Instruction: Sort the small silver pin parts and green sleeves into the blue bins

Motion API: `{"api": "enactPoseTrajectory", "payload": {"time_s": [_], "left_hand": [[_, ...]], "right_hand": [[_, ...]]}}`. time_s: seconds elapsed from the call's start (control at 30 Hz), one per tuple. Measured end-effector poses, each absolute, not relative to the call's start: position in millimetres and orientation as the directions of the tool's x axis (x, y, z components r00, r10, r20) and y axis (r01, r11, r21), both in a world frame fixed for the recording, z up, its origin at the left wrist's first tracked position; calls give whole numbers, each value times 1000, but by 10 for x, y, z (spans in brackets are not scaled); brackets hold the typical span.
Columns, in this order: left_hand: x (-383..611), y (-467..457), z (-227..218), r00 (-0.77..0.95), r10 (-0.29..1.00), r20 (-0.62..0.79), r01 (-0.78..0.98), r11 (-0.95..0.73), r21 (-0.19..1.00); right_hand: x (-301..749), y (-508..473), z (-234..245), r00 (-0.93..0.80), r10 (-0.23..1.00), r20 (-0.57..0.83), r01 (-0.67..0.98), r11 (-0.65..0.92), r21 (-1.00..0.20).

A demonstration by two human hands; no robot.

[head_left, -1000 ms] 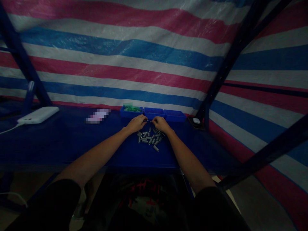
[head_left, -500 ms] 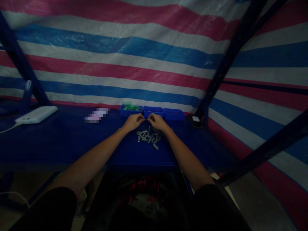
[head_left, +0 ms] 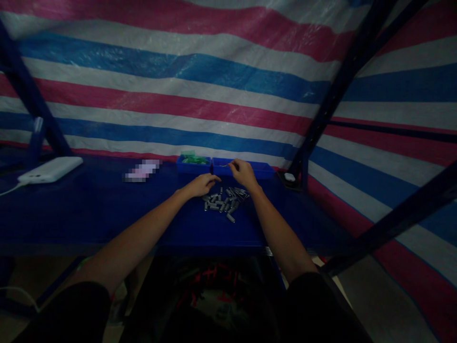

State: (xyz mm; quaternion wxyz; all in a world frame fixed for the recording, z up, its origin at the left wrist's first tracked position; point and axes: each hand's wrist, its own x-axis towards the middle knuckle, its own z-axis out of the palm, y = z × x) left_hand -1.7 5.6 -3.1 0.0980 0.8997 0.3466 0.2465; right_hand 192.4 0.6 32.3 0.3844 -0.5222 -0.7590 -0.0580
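A heap of several small silvery metal cylinders (head_left: 223, 204) lies on the dark blue table (head_left: 107, 209). My left hand (head_left: 203, 185) rests just left of the heap, its fingers curled loosely above the parts; what it holds, if anything, is hidden. My right hand (head_left: 243, 173) is raised over the middle blue tray (head_left: 228, 167) and pinches a thin small metal piece (head_left: 224, 165) between its fingertips. A left blue tray (head_left: 193, 164) holds green pieces.
A third blue tray (head_left: 262, 169) stands to the right. A white box (head_left: 50, 169) with a cable lies at the far left, and a pinkish packet (head_left: 141, 171) sits mid-table. A small white item (head_left: 290, 177) rests by a dark blue frame post (head_left: 321, 119). Striped tarpaulin hangs behind.
The two hands were joined together on a small piece above the heap. Now my right hand has carried it back over the middle tray and my left hand has dropped toward the heap.
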Motion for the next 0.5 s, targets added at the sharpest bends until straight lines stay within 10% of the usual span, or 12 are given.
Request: {"api": "enactPoseTrajectory", "payload": {"time_s": [0.27, 0.5], "left_hand": [[51, -54, 82, 755, 633, 172, 586, -769, 258], [-58, 72, -22, 652, 714, 255, 642, -699, 316]], "right_hand": [[2487, 295, 220, 338, 672, 659, 902, -30, -431], [2372, 127, 72, 223, 753, 619, 903, 79, -422]]}}
